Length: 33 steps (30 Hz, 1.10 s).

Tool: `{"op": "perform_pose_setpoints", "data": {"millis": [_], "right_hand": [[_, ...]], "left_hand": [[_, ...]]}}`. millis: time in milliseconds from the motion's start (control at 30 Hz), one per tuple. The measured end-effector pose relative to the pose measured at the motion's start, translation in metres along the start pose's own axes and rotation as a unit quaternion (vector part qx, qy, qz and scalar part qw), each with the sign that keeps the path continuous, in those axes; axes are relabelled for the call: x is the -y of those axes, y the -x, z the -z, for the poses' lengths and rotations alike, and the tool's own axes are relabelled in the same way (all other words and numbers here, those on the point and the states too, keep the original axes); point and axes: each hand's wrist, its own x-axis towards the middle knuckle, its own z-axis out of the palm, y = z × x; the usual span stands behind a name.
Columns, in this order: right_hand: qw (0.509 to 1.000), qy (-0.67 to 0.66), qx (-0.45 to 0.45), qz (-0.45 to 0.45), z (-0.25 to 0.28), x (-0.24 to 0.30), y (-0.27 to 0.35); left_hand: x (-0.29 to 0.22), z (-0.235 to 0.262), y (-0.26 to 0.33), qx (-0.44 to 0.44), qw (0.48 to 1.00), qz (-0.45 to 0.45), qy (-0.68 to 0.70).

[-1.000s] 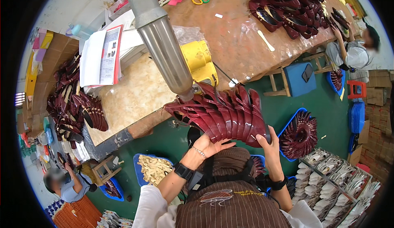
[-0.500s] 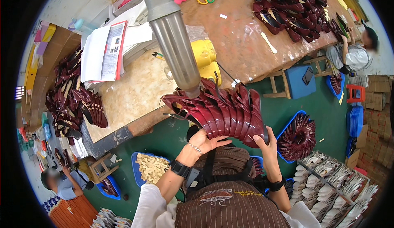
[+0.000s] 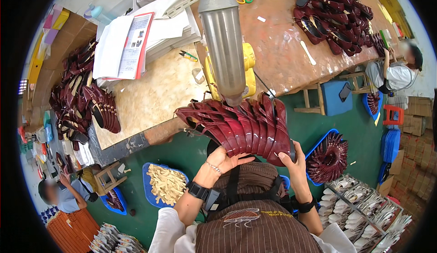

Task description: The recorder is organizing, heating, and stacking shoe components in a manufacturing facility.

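A tight fanned row of glossy burgundy shoes (image 3: 241, 132) is held up in front of the table. My left hand (image 3: 226, 161) supports it from below near the left part, palm up, some fingers stretched out under the shoes. At the right end, my right hand (image 3: 295, 163) grips the last shoe, with the thumb on its near side. A metal tube (image 3: 224, 48) comes down from above, and its mouth ends right at the upper edge of the row, near the middle. Behind the tube stands a yellow machine part (image 3: 248, 64).
Burgundy shoes lie piled on the table at the far right (image 3: 334, 20) and at the left (image 3: 75, 98). Open papers (image 3: 123, 48) and small snips (image 3: 188, 56) lie on the table. Blue baskets (image 3: 154, 198) stand on the floor. A shoe rack (image 3: 364, 207) is at lower right; two people work nearby.
The tube's mouth now sits farther right along the row of shoes. The whole view has shifted a little. Both hands keep their hold on the shoes.
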Motion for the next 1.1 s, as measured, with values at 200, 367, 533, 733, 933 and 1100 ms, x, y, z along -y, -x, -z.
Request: {"op": "perform_pose_setpoints", "data": {"millis": [200, 367, 533, 733, 933, 1100], "right_hand": [[1.000, 0.005, 0.014, 0.006, -0.016, 0.009, -0.002], [0.999, 0.024, 0.042, 0.014, -0.027, 0.008, -0.010], [0.995, 0.042, 0.085, 0.028, -0.038, 0.000, -0.022], [0.989, 0.045, 0.138, 0.030, -0.058, 0.006, -0.027], [0.983, 0.072, 0.171, 0.014, -0.078, 0.010, -0.030], [0.979, 0.080, 0.186, 0.013, -0.092, 0.011, -0.032]], "left_hand": [[-0.002, 0.004, 0.012, 0.010, 1.000, -0.024, 0.017], [-0.005, 0.018, 0.022, 0.022, 0.997, -0.050, 0.055], [-0.009, 0.028, 0.031, 0.023, 0.994, -0.078, 0.067], [-0.009, 0.041, 0.046, 0.034, 0.986, -0.129, 0.098], [-0.009, 0.048, 0.063, 0.027, 0.978, -0.160, 0.135], [-0.009, 0.057, 0.071, 0.002, 0.974, -0.179, 0.140]]}}
